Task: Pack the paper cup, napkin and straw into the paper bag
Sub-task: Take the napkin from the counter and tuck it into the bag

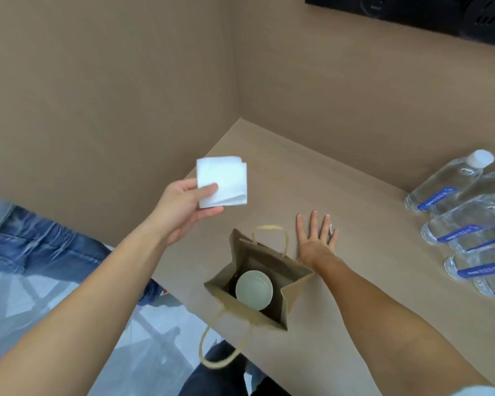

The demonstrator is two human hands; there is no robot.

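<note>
A brown paper bag (293,298) stands open near the table's front edge, one handle hanging over that edge. Inside it sits the white paper cup (254,289), mouth up. My left hand (183,208) is raised above and to the left of the bag, pinching a folded white napkin (223,180) between thumb and fingers. My right hand (316,240) lies flat on the table just behind the bag, fingers spread. A thin clear straw (330,228) shows partly under its fingers.
Several clear water bottles (455,187) with blue labels lie in a row at the right. Brown cardboard walls (112,95) close in the table (355,324) at the back and left. A person in jeans (40,247) is at the left.
</note>
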